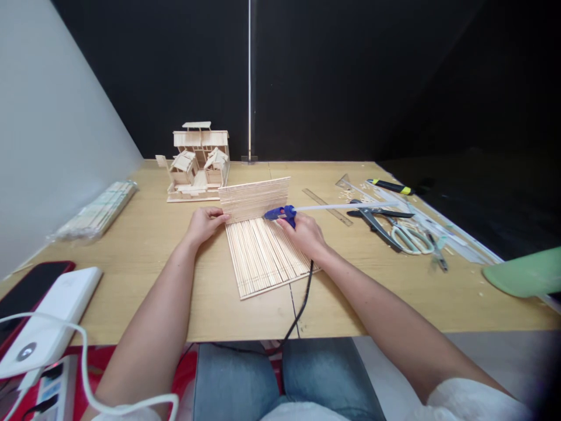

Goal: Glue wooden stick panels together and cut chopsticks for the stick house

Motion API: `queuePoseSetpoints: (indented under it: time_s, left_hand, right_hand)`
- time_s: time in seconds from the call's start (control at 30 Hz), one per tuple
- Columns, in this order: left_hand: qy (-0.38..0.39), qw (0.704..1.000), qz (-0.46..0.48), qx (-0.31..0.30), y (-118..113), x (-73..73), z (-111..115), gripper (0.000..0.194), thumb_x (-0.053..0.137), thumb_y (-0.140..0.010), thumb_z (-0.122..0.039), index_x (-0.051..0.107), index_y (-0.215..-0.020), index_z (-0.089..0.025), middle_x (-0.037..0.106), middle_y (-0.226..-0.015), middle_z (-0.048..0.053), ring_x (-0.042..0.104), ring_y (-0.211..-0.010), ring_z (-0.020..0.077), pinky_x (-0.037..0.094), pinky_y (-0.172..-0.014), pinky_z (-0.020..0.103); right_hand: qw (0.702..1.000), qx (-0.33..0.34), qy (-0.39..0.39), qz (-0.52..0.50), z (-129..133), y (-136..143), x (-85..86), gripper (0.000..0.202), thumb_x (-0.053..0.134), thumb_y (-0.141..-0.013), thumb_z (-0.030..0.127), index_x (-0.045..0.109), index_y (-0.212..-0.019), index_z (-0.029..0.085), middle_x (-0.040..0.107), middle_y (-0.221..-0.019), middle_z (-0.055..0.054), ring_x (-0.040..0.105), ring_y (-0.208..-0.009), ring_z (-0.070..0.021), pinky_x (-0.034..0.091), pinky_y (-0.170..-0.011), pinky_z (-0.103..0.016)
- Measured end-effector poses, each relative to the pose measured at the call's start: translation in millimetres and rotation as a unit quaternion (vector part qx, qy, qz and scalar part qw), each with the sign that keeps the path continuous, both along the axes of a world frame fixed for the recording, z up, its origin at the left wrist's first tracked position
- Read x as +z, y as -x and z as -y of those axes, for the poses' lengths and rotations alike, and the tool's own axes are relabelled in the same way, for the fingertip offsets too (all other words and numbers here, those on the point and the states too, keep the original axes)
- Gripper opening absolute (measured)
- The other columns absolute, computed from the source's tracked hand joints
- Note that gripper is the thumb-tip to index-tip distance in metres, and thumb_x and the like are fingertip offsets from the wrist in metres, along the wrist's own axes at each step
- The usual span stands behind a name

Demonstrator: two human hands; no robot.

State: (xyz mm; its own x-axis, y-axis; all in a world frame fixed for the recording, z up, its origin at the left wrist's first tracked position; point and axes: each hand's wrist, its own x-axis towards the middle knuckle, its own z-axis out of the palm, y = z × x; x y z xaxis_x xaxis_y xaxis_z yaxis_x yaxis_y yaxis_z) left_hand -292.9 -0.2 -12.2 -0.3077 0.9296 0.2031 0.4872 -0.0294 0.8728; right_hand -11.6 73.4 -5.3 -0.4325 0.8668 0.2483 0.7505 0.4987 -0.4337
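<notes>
In my right hand [305, 235] is a blue hot glue gun [281, 215], a long white glue stick [337, 206] sticking out of its back. Its nozzle points left, at the seam between two panels made of thin wooden sticks. One panel [267, 257] lies flat on the table; the other panel [254, 199] stands upright along its far edge. My left hand [205, 225] pinches the upright panel at its lower left corner. A black cord [302, 307] runs from the glue gun down over the table's front edge.
A wooden model house [199, 166] stands at the back left. Bagged sticks [100, 207], a phone [33, 286] and a white power bank [52, 321] lie left. On the right are a ruler [326, 206], pliers-like cutter [379, 228], scissors [412, 238], utility knife [390, 186] and green object [526, 272].
</notes>
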Motion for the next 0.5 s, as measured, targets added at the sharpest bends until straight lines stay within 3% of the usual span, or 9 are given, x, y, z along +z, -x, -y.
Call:
queuePoseSetpoints:
  time_s: [0.5]
  left_hand:
    - [0.0,1.0,0.011,-0.001,1.5,-3.0,-1.0,0.037,0.076,-0.062,-0.052,0.073,-0.07,-0.016,0.072,-0.072,0.005,0.062,-0.07,0.0203,0.048,-0.068,0.03]
  right_hand:
    - [1.0,-0.02,-0.011,0.016,-2.0,-3.1,-1.1,0.044,0.05,-0.094,0.053,0.073,-0.1,0.016,0.075,-0.096,-0.013,0.07,-0.092,-0.0261,0.048,-0.076,-0.029]
